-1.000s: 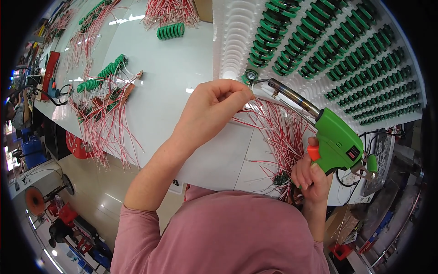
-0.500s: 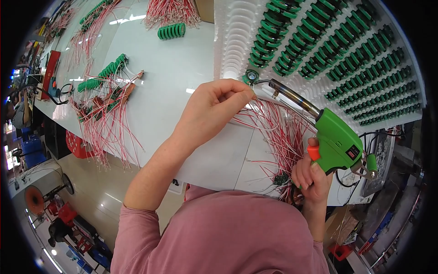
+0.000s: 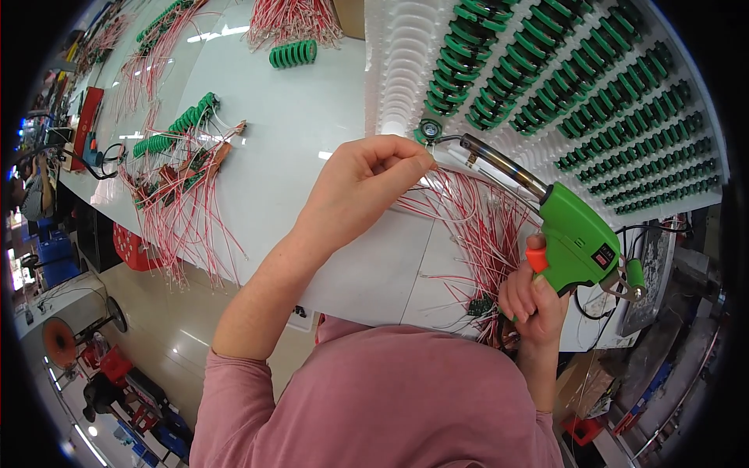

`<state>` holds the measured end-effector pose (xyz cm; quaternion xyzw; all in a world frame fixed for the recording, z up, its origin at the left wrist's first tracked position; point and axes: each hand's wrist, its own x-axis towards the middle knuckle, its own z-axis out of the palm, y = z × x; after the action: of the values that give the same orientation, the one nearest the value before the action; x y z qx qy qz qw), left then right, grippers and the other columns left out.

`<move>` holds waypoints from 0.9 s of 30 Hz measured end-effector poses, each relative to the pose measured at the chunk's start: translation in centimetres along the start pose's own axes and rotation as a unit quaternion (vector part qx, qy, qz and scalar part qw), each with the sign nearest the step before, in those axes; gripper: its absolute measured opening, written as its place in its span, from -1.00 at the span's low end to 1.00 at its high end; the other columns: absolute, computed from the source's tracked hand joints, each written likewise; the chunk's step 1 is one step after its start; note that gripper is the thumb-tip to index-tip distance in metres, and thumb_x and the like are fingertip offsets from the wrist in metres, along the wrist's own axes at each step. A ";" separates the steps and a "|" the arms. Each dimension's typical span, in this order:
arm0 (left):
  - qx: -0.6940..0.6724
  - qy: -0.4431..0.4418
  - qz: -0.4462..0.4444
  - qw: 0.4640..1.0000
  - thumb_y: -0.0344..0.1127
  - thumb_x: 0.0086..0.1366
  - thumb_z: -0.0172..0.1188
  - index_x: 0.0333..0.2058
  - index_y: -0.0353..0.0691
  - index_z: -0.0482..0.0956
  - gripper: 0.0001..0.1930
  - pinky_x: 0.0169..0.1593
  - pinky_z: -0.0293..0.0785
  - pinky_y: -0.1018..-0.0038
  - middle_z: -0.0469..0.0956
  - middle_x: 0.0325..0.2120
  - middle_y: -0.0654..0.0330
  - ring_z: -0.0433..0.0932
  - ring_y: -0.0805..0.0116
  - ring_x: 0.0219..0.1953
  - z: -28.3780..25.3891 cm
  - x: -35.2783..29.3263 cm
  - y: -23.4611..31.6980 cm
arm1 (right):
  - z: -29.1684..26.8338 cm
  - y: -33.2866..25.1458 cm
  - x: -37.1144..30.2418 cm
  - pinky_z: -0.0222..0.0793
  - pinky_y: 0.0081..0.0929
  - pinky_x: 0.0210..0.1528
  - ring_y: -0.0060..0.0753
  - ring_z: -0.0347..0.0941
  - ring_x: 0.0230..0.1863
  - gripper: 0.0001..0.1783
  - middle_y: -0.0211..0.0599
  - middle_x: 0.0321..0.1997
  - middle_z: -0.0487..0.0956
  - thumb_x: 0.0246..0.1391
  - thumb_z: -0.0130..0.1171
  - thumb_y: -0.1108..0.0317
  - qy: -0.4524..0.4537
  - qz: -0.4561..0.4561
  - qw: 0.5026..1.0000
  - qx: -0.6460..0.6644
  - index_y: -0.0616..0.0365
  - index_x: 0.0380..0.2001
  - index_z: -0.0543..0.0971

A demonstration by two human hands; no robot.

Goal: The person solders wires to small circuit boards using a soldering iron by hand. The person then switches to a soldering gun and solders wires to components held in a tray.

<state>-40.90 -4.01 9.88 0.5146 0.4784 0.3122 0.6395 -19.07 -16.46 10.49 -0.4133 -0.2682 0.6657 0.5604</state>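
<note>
In my right hand (image 3: 534, 308) is a green soldering gun (image 3: 579, 234) with an orange trigger, fingers wrapped round its grip. Its metal barrel reaches up and left, and the bent tip touches or nearly touches a small round green-rimmed part (image 3: 429, 131) at the edge of the white foam tray (image 3: 398, 70). Just below that part, my left hand (image 3: 359, 187) pinches thumb and forefinger together, apparently on a thin wire end. The fingers mostly hide it. Red and white wires (image 3: 484, 207) spread from beside these fingertips down toward my right hand.
Rows of green-rimmed round parts (image 3: 538, 70) fill the foam tray. Left on the white table lie a stack of green parts (image 3: 292, 54), a wired bundle (image 3: 183, 171) and a red box (image 3: 87, 117). More red wires (image 3: 292, 19) lie at the back.
Almost nothing differs. The soldering gun has tilted very slightly at its rear end; both hands keep their places and grips.
</note>
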 end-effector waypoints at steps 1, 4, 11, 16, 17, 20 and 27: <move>0.000 0.000 0.000 1.000 -0.28 0.15 0.09 -0.38 -0.34 0.53 -0.79 -0.54 0.12 0.74 0.37 -0.64 0.45 0.21 0.74 -0.58 0.0 0.0 0.0 | 0.0 0.0 0.0 0.06 -0.66 -0.76 -0.69 0.01 -0.84 -0.49 -0.46 -0.76 0.19 0.01 0.00 0.28 0.000 0.000 1.000 0.000 0.35 -0.02 0.19; -0.010 -0.002 0.009 1.000 -0.29 0.15 0.10 -0.37 -0.34 0.53 -0.79 -0.54 0.12 0.74 0.37 -0.63 0.45 0.21 0.75 -0.57 0.1 0.0 -0.2 | 0.0 0.0 0.0 0.06 -0.66 -0.76 -0.69 0.01 -0.83 -0.49 -0.47 -0.76 0.19 0.02 0.01 0.27 0.002 0.000 1.000 -0.004 0.35 -0.03 0.19; -0.013 0.009 0.000 1.000 -0.30 0.15 0.10 -0.36 -0.34 0.53 -0.80 -0.51 0.14 0.75 0.39 -0.62 0.44 0.23 0.74 -0.56 0.1 0.0 0.1 | 0.0 -0.1 0.0 0.04 -0.67 -0.77 -0.70 0.00 -0.83 -0.50 -0.48 -0.76 0.18 0.01 0.01 0.28 0.004 0.003 1.000 0.001 0.36 -0.03 0.20; -0.012 0.011 0.000 1.000 -0.30 0.14 0.10 -0.38 -0.34 0.53 -0.80 -0.51 0.15 0.74 0.40 -0.62 0.43 0.24 0.74 -0.56 0.1 0.1 0.1 | 0.1 -0.1 0.1 0.05 -0.67 -0.76 -0.70 0.00 -0.83 -0.49 -0.48 -0.77 0.18 0.00 0.00 0.29 0.006 0.010 1.000 0.005 0.37 -0.03 0.20; -0.009 0.010 -0.001 1.000 -0.30 0.14 0.10 -0.38 -0.34 0.53 -0.80 -0.51 0.15 0.74 0.40 -0.62 0.43 0.24 0.74 -0.56 0.1 0.1 0.2 | 0.1 -0.1 0.1 0.05 -0.67 -0.76 -0.70 0.00 -0.83 -0.49 -0.48 -0.77 0.18 0.00 0.00 0.29 0.005 0.008 1.000 0.003 0.37 -0.02 0.20; -0.014 0.010 -0.006 1.000 -0.31 0.14 0.10 -0.38 -0.35 0.53 -0.80 -0.51 0.14 0.74 0.41 -0.62 0.43 0.24 0.74 -0.56 0.1 0.2 0.2 | 0.1 -0.1 0.1 0.06 -0.67 -0.76 -0.70 0.01 -0.83 -0.49 -0.48 -0.77 0.18 0.00 0.00 0.29 0.004 0.007 1.000 0.002 0.37 -0.02 0.20; -0.028 0.018 -0.012 0.999 -0.32 0.14 0.09 -0.38 -0.36 0.53 -0.81 -0.52 0.14 0.74 0.41 -0.62 0.42 0.24 0.74 -0.56 0.2 0.2 0.2 | 0.0 -0.1 0.2 0.06 -0.67 -0.76 -0.69 0.01 -0.83 -0.49 -0.48 -0.78 0.18 0.01 0.00 0.28 0.008 0.013 1.000 0.004 0.36 -0.03 0.20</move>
<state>-40.66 -3.85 10.05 0.4844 0.4874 0.3271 0.6487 -19.09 -16.28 10.52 -0.4197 -0.2559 0.6709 0.5553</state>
